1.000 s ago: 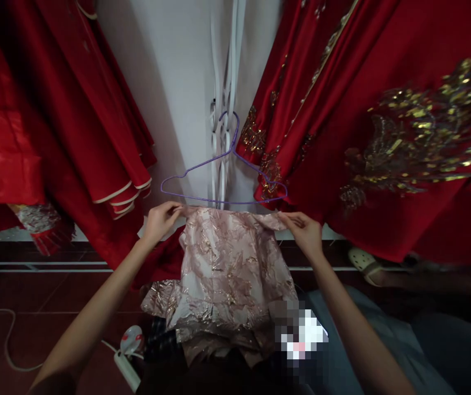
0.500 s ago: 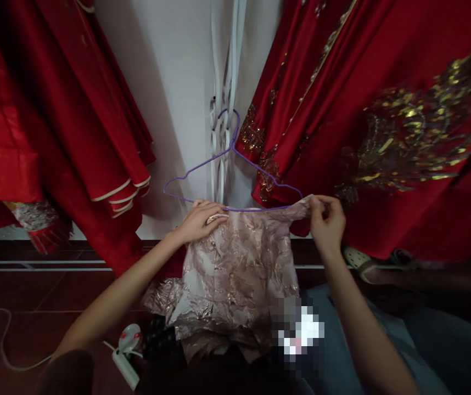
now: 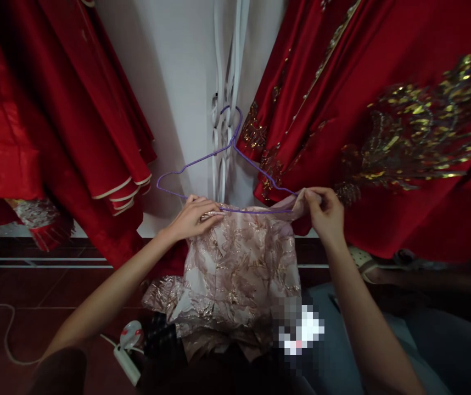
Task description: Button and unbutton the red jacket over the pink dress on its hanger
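Note:
A pale pink brocade dress (image 3: 241, 263) with a shiny metallic pattern spreads across my lap. Behind its top edge and through its right strap runs a purple wire hanger (image 3: 206, 159), its hook pointing away from me. My left hand (image 3: 194, 216) is closed on the dress's top left edge, over the hanger's lower bar; the fingertips are partly hidden. At the right end of the hanger, my right hand (image 3: 326, 211) pinches the dress's strap between thumb and fingers. The strap lies folded around the hanger's right corner.
Red garments (image 3: 116, 126) hang at the left, and a red gown with gold sequins (image 3: 416, 126) hangs at the right. White straps (image 3: 219, 60) dangle before the pale wall. On the dark tiled floor are a white power strip (image 3: 126, 365) and a cable (image 3: 7, 329).
My right hand has drawn the strap over the hanger's right corner, which was bare before. The hanger has shifted slightly left. My left hand keeps its hold, a little further left.

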`<state>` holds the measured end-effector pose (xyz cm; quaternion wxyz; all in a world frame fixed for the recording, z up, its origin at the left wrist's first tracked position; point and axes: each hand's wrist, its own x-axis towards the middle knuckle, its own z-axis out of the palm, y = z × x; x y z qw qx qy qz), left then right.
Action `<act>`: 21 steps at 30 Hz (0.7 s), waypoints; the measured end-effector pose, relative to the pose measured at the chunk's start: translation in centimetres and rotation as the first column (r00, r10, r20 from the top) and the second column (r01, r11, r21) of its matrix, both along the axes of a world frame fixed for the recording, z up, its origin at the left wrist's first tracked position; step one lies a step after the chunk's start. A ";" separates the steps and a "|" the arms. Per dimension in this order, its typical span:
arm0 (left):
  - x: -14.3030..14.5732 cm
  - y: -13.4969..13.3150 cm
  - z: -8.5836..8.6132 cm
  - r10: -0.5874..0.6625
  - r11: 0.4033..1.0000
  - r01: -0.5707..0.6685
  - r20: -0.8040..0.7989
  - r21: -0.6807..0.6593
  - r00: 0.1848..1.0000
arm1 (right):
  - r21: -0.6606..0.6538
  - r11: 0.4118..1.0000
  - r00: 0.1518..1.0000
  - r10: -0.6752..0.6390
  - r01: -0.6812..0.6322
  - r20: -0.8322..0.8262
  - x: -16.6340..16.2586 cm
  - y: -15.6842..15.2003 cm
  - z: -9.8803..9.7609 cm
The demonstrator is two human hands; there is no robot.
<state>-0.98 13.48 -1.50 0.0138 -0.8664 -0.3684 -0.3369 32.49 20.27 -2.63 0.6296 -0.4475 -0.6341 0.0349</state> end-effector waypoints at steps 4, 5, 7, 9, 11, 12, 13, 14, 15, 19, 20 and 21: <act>2.0 0.7 -0.8 -0.020 0.998 0.024 0.061 -0.058 0.998 | 0.042 0.999 0.988 -0.015 0.008 0.156 -3.2 0.0 3.1; 2.5 0.9 -1.0 -0.017 0.997 0.024 0.090 -0.078 0.996 | 0.063 0.998 0.983 -0.027 0.016 0.182 -4.1 -0.1 3.7; 3.6 1.1 -1.5 0.000 0.993 0.020 0.170 -0.118 0.985 | 0.105 0.993 0.971 -0.079 0.056 0.225 -5.4 -0.2 4.5; 4.3 1.3 -1.8 0.013 0.989 0.027 0.261 -0.147 0.965 | 0.133 0.985 0.955 -0.140 0.107 0.263 -6.1 -0.2 4.9; 4.2 1.6 -2.0 0.016 0.986 0.046 0.362 -0.162 0.932 | 0.138 0.982 0.941 -0.166 0.130 0.296 -6.1 -0.1 5.1; 3.8 1.8 -2.2 0.038 0.987 0.034 0.428 -0.159 0.903 | 0.135 0.982 0.937 -0.167 0.131 0.306 -5.9 -0.1 5.2; 3.1 2.1 -2.5 0.087 0.988 -0.009 0.507 -0.155 0.858 | 0.133 0.983 0.936 -0.164 0.128 0.312 -5.5 0.1 5.4; 2.2 2.5 -2.8 0.163 0.984 -0.084 0.591 -0.159 0.790 | 0.130 0.984 0.936 -0.157 0.121 0.316 -5.2 0.3 5.5; 1.1 2.9 -3.2 0.251 0.968 -0.179 0.671 -0.176 0.698 | 0.125 0.986 0.936 -0.145 0.110 0.319 -4.8 0.5 5.7; -4.0 4.6 -5.5 0.484 0.866 -0.363 0.755 -0.343 0.442 | 0.095 0.995 0.947 -0.067 0.039 0.315 -3.5 1.9 6.5; -5.1 4.8 -6.1 0.501 0.861 -0.348 0.743 -0.372 0.445 | 0.093 0.995 0.949 -0.057 0.029 0.310 -3.4 2.3 6.6; -6.0 5.0 -6.6 0.507 0.860 -0.318 0.726 -0.398 0.464 | 0.094 0.995 0.951 -0.052 0.024 0.306 -3.2 2.7 6.7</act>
